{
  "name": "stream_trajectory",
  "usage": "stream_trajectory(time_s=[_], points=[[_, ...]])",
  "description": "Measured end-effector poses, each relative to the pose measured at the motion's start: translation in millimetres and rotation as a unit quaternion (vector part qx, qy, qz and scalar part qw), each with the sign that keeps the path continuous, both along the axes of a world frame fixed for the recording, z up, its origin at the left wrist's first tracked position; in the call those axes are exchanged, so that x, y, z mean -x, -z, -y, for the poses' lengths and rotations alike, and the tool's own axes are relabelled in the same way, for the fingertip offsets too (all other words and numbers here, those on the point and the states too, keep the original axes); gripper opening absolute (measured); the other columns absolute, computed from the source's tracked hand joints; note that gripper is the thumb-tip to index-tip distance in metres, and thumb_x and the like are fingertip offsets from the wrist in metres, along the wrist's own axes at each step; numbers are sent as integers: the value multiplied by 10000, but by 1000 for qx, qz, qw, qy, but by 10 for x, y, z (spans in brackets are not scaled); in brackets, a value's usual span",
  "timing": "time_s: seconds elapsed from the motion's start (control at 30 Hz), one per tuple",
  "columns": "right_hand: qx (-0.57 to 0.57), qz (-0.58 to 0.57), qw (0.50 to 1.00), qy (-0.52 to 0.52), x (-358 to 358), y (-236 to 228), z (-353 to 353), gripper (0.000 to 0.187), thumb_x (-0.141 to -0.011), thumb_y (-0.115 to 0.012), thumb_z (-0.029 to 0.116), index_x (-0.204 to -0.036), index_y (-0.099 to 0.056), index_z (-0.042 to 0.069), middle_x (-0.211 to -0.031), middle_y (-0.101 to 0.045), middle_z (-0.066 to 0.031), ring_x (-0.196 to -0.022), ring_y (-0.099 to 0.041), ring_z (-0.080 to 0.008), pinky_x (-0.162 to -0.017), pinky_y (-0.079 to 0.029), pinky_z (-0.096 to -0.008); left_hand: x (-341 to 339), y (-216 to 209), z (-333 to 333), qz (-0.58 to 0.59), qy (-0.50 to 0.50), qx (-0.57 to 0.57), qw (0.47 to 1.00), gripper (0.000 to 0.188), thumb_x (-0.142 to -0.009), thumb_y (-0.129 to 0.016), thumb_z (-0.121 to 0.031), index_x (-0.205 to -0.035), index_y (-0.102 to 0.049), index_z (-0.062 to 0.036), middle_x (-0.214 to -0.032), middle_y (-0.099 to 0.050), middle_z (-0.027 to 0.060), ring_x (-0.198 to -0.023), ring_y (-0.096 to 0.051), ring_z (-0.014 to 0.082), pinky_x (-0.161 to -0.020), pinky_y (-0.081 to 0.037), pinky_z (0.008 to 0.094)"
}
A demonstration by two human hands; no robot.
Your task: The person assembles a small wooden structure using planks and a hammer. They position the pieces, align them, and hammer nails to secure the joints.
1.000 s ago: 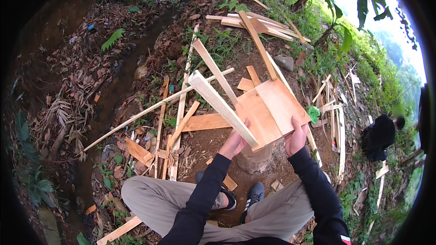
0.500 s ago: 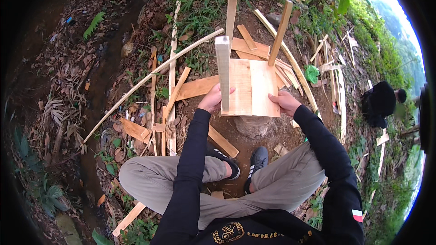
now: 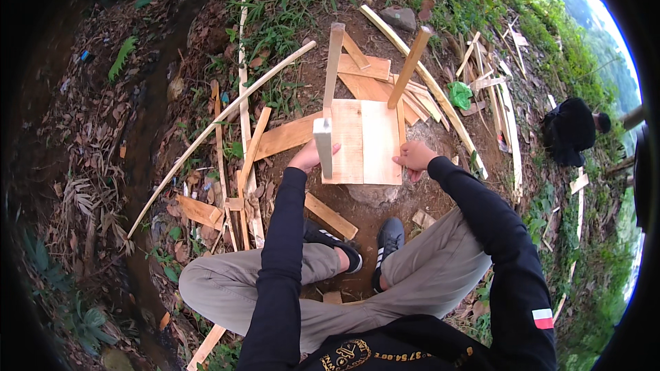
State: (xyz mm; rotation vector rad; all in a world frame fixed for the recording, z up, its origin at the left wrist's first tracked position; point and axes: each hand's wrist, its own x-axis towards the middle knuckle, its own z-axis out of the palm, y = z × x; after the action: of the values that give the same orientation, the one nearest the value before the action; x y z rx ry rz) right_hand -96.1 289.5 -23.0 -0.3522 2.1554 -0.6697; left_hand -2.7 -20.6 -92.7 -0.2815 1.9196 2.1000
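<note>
A small, unfinished wooden stool [image 3: 377, 141] sits bottom up in front of me, over a stone [image 3: 375, 194]. Its seat is two pale boards side by side. Three legs stick up: one at the near left corner [image 3: 323, 151], one at the far left [image 3: 334, 65], one at the far right [image 3: 410, 65]. No leg stands on the near right corner. My left hand [image 3: 307, 159] is closed round the left edge beside the near leg, fingers partly hidden behind it. My right hand [image 3: 415, 156] pinches the right edge near that bare corner, its other fingers curled.
Loose boards [image 3: 364, 69] lie beyond the stool, and a wide plank [image 3: 292, 135] to its left. Long thin strips [image 3: 223, 118] cross the ground on both sides. A green plastic bag [image 3: 459, 95] lies at right, with a person in black [image 3: 569, 130] farther off.
The stool has tilted and come down, its legs now leaning differently in view. My right hand has shifted its grip, fingers more curled. The whole view has swung slightly.
</note>
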Motion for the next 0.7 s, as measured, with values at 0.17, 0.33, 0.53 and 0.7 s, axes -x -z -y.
stream_trajectory(time_s=[0.17,0.33,0.53,0.7], points=[[-79,-138,979,-127,-45,-83,44,481,-971,-494,443,-915,-630,-15,-620,-658,-130,-628,-690,-328,-601,-564,-439,-9,-41,-28,20,0,41,999,710,-840,-764,-328,-1354,-429,31,-1218,-602,129,-1080,-593,176,-926,-479,299],[-188,-219,935,-205,14,82,88,579,-956,-457,534,-993,-657,-8,-856,-709,-142,-845,-698,-350,-771,-542,-470,27,-255,53,39,87,185,978,768,-874,-649,-512,-1378,-417,19,-1203,-600,149,-1025,-603,192,-843,-517,305],[-194,-299,910,-212,-36,11,223,553,-906,-541,555,-1059,-622,29,-952,-707,-146,-895,-701,-320,-749,-557,-440,-368,-738,950,69,250,504,824,627,-939,-463,-587,-1206,-578,-32,-1016,-662,154,-925,-626,246,-797,-503,378],[-180,-345,900,-196,-18,-69,210,550,-809,-708,480,-1114,-523,63,-889,-696,-135,-848,-703,-302,-675,-561,-411,-878,-1262,1458,134,243,577,768,568,-923,-533,-537,-1032,-638,10,-947,-679,185,-882,-653,314,-795,-504,386]])
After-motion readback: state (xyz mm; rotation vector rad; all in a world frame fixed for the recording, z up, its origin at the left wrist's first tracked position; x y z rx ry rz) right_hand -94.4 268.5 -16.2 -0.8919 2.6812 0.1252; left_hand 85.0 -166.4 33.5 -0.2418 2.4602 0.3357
